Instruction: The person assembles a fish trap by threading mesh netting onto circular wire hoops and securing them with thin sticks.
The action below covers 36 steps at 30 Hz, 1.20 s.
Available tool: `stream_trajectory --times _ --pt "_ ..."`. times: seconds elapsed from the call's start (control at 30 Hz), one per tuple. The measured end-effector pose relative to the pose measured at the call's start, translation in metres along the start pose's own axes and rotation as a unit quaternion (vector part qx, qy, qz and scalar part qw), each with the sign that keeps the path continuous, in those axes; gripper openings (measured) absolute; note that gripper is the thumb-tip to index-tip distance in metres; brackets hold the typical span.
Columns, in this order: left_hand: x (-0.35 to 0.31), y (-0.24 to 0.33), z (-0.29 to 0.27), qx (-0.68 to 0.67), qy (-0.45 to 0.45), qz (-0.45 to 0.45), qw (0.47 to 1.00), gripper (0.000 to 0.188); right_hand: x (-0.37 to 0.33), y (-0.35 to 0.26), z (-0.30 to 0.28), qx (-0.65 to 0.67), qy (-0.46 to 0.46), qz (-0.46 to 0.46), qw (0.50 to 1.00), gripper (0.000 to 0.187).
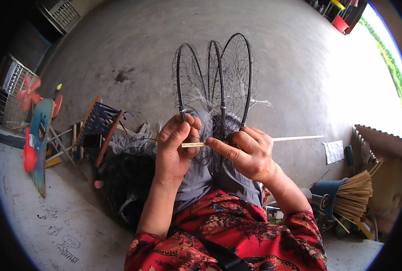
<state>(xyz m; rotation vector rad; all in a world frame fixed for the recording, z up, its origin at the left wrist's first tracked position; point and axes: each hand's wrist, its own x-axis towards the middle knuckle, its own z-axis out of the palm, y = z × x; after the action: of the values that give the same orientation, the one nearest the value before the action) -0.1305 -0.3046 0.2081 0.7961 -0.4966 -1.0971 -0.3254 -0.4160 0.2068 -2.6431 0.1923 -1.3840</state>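
Several black hoops [222,79] with fine dark netting [196,77] strung over them stand up in front of my lap. My left hand [170,147] is closed, thumb against fingers, at the lower end of the leftmost hoop. My right hand [250,153] is wrapped round a thin pale bamboo strip [298,138], its index finger stretched along it. One end of the strip reaches toward my left fingers; the other sticks out far to the right. The base of the rightmost hoop meets my right fingers, which hide part of it. Bunched net hangs between my hands.
A blue bucket [320,187] stands at the right, with a bundle of bamboo strips [354,194] in it. A white paper sheet [334,151] lies on the floor. Dark netting is heaped left of my legs, near a tilted chair [99,128] and a red fan [29,92].
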Motion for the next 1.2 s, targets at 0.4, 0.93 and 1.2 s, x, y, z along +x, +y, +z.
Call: stream_trajectory --times 0.4,0.93,1.2 --pt "0.009 -0.001 -0.002 0.027 -0.029 -0.028 0.999 0.021 -0.008 0.000 -0.004 -0.031 -0.044 -0.007 0.999 0.062" --pt "0.016 -0.010 -0.005 0.001 -0.116 -0.006 0.993 0.021 -0.017 -0.026 -0.019 -0.129 -0.102 0.159 0.973 0.077" --pt "0.012 -0.017 -0.001 0.052 -0.107 -0.023 0.993 0.009 -0.006 -0.028 -0.011 -0.147 -0.065 0.198 0.967 0.066"
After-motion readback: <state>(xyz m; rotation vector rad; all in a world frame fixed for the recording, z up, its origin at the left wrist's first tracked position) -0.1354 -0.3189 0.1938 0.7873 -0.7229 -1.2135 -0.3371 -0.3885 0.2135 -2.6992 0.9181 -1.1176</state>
